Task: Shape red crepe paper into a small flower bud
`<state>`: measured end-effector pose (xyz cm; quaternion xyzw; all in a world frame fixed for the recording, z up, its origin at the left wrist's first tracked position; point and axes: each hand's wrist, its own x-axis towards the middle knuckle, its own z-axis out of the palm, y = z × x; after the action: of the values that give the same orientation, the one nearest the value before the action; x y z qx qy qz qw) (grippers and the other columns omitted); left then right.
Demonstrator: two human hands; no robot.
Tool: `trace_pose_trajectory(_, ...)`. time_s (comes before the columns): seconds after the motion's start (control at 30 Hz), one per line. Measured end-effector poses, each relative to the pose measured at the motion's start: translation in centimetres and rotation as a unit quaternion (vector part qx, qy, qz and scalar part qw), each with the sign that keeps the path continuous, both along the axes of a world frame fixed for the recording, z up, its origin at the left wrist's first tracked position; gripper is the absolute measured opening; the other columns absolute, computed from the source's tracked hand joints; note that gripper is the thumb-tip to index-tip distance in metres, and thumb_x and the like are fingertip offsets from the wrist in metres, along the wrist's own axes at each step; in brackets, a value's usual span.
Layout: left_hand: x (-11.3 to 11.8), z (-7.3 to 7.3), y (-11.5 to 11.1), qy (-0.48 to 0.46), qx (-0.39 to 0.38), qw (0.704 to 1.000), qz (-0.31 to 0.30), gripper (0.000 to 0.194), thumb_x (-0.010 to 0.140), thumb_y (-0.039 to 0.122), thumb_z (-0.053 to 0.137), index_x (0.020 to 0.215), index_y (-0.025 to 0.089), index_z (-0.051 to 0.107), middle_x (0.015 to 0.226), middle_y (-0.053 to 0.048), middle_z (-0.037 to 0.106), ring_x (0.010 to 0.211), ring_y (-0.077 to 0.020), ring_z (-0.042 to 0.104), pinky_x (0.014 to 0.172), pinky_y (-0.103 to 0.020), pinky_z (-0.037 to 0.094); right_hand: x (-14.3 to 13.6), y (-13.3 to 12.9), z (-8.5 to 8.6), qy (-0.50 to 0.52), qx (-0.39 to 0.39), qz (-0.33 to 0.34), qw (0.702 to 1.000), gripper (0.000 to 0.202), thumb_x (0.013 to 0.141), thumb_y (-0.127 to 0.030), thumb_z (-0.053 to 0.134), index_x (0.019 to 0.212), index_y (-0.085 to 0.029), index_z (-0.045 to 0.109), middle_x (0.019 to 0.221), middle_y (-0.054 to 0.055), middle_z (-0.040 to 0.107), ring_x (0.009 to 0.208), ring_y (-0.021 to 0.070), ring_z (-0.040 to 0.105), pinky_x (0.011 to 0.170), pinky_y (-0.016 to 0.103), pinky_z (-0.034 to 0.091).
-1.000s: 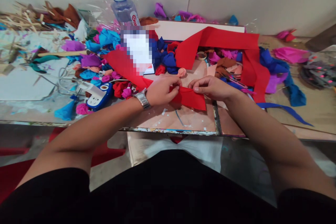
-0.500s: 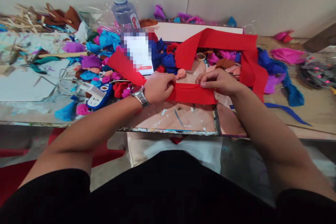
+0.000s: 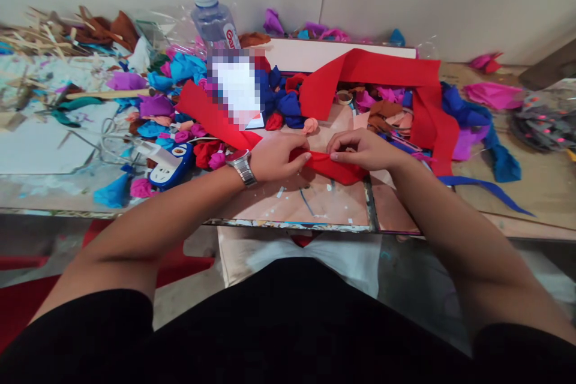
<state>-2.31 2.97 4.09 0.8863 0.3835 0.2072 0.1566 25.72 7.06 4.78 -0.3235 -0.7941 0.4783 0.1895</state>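
Observation:
A red strip of crepe-like material (image 3: 337, 169) bunches between my two hands above the table's front part. My left hand (image 3: 281, 157), below a wristwatch (image 3: 242, 166), pinches its left part between thumb and fingers. The strip's other end runs up and left behind that hand. My right hand (image 3: 360, 149) grips the upper edge of the strip with thumb and fingertips, close to my left hand. Beyond my right hand lies another long red strip (image 3: 382, 67), folded at a corner. A small peach rosette (image 3: 310, 126) sits just beyond my hands.
A lit phone (image 3: 240, 93), partly blurred, leans near a clear bottle (image 3: 213, 24). To the left are a blue-and-white power socket (image 3: 173, 168), cables and colourful crumpled pieces. A tape roll (image 3: 344, 97) and a blue strip (image 3: 492, 189) lie to the right.
My right hand has moved left, closer to my left hand. The red strip between them has gone from stretched flat to shorter and bunched, and its left end has shifted slightly left.

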Motion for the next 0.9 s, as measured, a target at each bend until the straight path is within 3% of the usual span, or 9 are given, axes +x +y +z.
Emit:
trace_pose_trajectory(0.13, 0.5, -0.3, -0.4, -0.029, -0.037, 0.998, -0.037, 0.03, 0.1, 0.039, 0.054, 0.104, 0.019, 0.077, 0.094, -0.006, 0.081, 0.079, -0.0199, 0.069, 0.074, -0.034, 0.047, -0.3, -0.5, -0.2, -0.013, 0.03, 0.015, 0.999, 0.044, 0.085, -0.066, 0.082, 0.084, -0.022, 0.083, 0.09, 0.005, 0.08, 0.082, 0.0204, 0.068, 0.08, 0.033, 0.052)
trace_pose_trajectory(0.33, 0.7, -0.5, -0.7, -0.039, -0.025, 0.999, -0.025, 0.026, 0.1, 0.035, 0.055, 0.099, 0.02, 0.076, 0.091, -0.004, 0.08, 0.079, -0.0192, 0.068, 0.074, -0.033, 0.045, -1.0, -1.1, -0.7, -0.014, 0.101, 0.015, 0.995, 0.044, 0.094, -0.064, 0.074, 0.092, -0.021, 0.084, 0.093, 0.007, 0.081, 0.085, 0.0218, 0.072, 0.082, 0.034, 0.052)
trace_pose_trajectory(0.53, 0.7, -0.3, -0.8, -0.056, -0.04, 0.997, -0.03, 0.032, 0.102, 0.041, 0.056, 0.102, 0.018, 0.079, 0.093, -0.006, 0.081, 0.079, -0.019, 0.068, 0.074, -0.033, 0.046, -1.7, -1.9, -1.4, 0.015, 0.184, 0.01, 0.983, 0.035, 0.102, -0.052, 0.069, 0.09, -0.022, 0.082, 0.093, 0.008, 0.081, 0.084, 0.021, 0.073, 0.08, 0.034, 0.054)
trace_pose_trajectory(0.9, 0.5, -0.1, -0.7, -0.072, -0.075, 0.995, -0.005, 0.033, 0.099, 0.041, 0.059, 0.093, 0.017, 0.081, 0.081, -0.004, 0.078, 0.072, -0.0171, 0.065, 0.069, -0.032, 0.043, -2.3, -3.0, -1.9, -0.012, 0.285, -0.052, 0.957, 0.024, 0.101, -0.04, 0.07, 0.093, -0.022, 0.084, 0.089, 0.006, 0.085, 0.079, 0.021, 0.075, 0.075, 0.033, 0.051)
